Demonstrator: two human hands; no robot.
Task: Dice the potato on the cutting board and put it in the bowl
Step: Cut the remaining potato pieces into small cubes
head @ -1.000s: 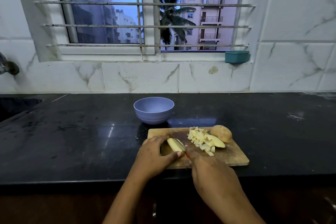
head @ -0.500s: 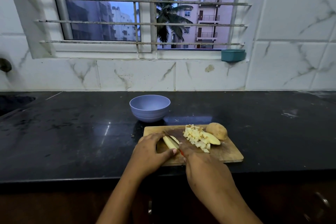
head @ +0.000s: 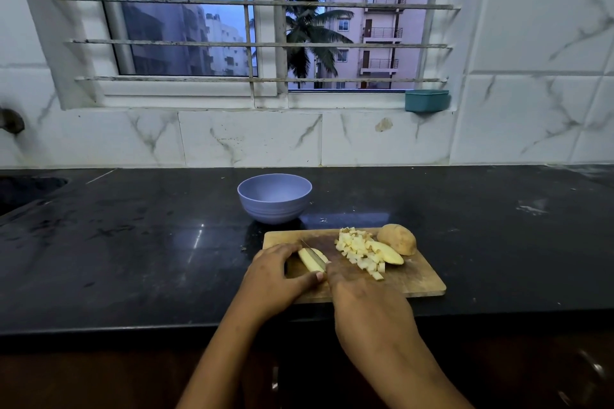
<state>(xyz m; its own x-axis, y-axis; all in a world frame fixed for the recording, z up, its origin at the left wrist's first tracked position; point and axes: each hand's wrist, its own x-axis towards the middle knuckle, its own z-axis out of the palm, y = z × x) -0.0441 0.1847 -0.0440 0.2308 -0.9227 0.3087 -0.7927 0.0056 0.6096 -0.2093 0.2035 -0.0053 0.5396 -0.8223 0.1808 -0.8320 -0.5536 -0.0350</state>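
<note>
while under knife (head: 315, 257), potato slice (head: 306, 262) diagonal

Matt, scuffed wooden cutting board (head: 415, 279) under the fingers (head: 277, 251); beyond them a smooth matt plastic bowl (head: 274, 206); glossy black stone table (head: 133, 259).

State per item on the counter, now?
bowl: upright, empty
cutting board: flat on counter
diced pile: on board, not in bowl
potato wedge: left hand holds it, knife on it
potato slice: flat beside pile
potato half: skin on, uncut
right hand: grips knife
</note>
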